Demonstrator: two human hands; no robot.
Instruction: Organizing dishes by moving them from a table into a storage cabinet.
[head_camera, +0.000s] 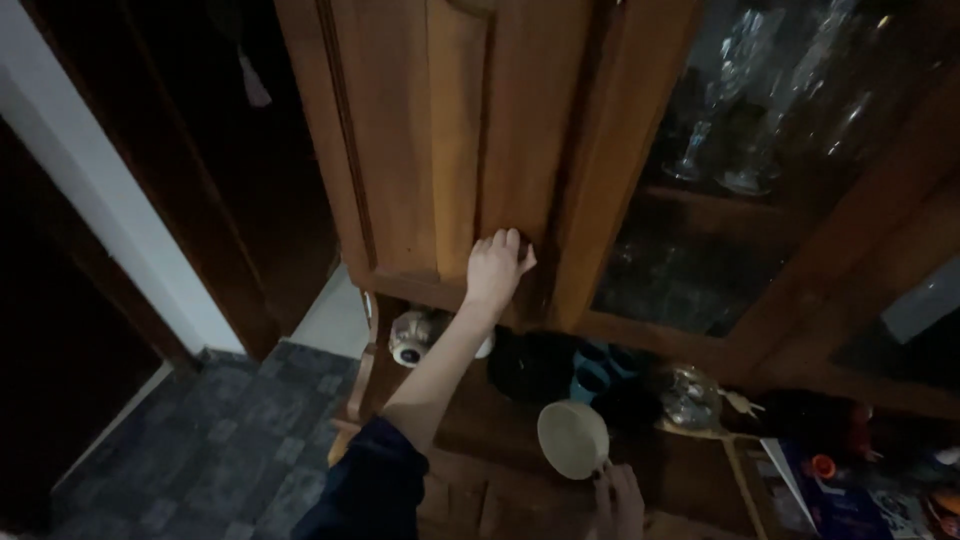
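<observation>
My left hand (497, 265) reaches up on a dark-sleeved arm to a wooden cabinet door (455, 130). Its fingers are curled on the door's lower right edge; whatever knob may be there is hidden under them. My right hand (618, 500) is low at the bottom edge of the view. It holds a cream cup (572, 438) by its side, tipped so the cup's mouth faces me, in front of the cabinet's open shelf.
Right of the wooden door is a glass door (740, 200) with stemmed glasses (745, 120) behind it. The dark shelf below holds a round ornament (412, 340), teal cups (592, 372) and a shiny metal piece (690, 395). Grey tiled floor (210, 450) and a white door frame lie left.
</observation>
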